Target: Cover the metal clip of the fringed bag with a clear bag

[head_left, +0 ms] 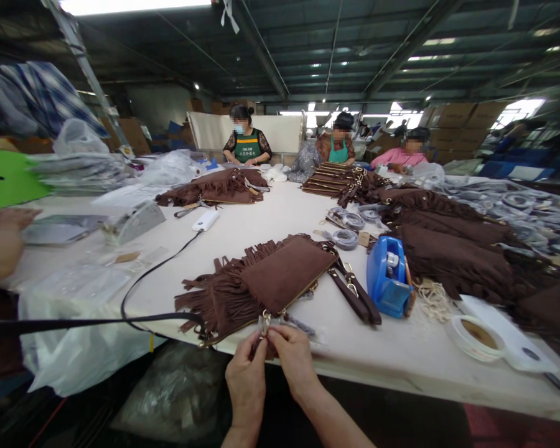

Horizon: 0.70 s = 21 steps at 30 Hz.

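A brown suede fringed bag [280, 274] lies flat near the table's front edge, fringe spread to the left. My left hand [246, 376] and my right hand [295, 358] meet at its near edge, fingertips pinching a small metal zipper pull [264, 325] hanging from the bag. Its brown strap with metal clasps [354, 294] lies to the right on the table. A thin dark cord [140, 292] runs off to the left.
A blue tape dispenser [388, 277] stands right of the bag, with a tape roll [476, 336] nearer the edge. Piles of brown fringed bags [452, 249] fill the right side. Clear plastic bags [79, 292] lie left. Three people work at the far end; another person's hand [2, 239] rests at left.
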{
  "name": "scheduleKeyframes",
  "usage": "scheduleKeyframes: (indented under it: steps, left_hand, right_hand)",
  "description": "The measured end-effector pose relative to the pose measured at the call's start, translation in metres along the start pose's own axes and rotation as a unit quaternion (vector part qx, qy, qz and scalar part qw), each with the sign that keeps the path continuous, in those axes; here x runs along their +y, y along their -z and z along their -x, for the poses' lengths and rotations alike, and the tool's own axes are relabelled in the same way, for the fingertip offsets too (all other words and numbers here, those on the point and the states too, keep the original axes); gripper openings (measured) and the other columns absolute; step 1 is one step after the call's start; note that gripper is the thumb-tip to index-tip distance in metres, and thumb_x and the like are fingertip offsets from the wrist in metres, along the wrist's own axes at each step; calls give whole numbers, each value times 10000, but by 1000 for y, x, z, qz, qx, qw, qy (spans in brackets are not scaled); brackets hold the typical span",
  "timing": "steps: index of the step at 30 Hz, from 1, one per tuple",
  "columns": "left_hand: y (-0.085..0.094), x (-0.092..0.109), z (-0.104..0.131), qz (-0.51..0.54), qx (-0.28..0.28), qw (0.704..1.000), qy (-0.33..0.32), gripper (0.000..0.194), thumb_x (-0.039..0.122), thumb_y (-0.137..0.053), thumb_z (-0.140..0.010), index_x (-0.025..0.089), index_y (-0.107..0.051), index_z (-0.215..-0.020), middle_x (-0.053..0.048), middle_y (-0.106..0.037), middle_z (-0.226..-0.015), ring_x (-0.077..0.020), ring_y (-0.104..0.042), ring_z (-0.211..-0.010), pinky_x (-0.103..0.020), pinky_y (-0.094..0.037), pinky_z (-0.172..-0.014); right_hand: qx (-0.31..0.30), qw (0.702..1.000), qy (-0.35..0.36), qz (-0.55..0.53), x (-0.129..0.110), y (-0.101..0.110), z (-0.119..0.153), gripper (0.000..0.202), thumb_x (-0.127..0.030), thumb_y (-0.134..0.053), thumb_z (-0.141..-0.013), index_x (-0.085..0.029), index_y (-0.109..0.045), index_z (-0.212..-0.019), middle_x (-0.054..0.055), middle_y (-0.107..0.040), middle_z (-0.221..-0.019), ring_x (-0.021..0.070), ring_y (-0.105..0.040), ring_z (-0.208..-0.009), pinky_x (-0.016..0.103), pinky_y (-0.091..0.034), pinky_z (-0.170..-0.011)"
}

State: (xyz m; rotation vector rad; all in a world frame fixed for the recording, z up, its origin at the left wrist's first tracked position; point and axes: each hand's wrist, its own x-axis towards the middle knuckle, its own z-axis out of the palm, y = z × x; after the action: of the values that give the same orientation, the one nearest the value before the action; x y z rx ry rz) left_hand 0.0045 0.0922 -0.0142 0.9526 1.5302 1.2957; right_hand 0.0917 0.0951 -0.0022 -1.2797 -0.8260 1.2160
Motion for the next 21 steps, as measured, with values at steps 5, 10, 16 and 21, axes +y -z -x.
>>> scheduleKeyframes:
  steps: [5,10,16,21]
  left_hand:
    - [-2,-6,0,-223,45,896,-382,265,271,-441,-837,153,-656,-937,-80,-675,-861,-153,-638,-780,-256,-550,-713]
    - [-2,-19,-6,-279,98,811,-505,236,190,-433,-853,146,-649,-939,-78,-663,-836,-138,-631,-774,-234,-547,-709]
    - [2,-14,-6,-324,102,755,-561,232,105,-452,-828,122,-625,-982,-91,-642,-843,-153,-604,-768,-256,-523,-699]
    - [0,-14,-4,-365,98,710,-595,244,50,-437,-809,96,-609,-975,-104,-648,-843,-177,-593,-748,-286,-512,-694]
  right_hand:
    - [-23,999,-22,-14,-9,-2,-1,190,-313,-567,-590,-142,-648,-596,-16,-500,-539,99,-387,-525,238,-314,-512]
    - [-36,997,-65,-24,-17,-2,-3,187,-327,-586,-531,-141,-565,-523,-36,-437,-492,78,-350,-486,232,-265,-486]
    - [-68,993,-93,-32,-28,-3,0,291,-431,-614,-534,-156,-520,-553,-37,-448,-507,87,-397,-498,238,-312,-514]
    - [-35,995,-98,-5,-27,-4,-3,339,-465,-627,-520,-163,-473,-515,-57,-393,-479,70,-345,-484,227,-269,-495]
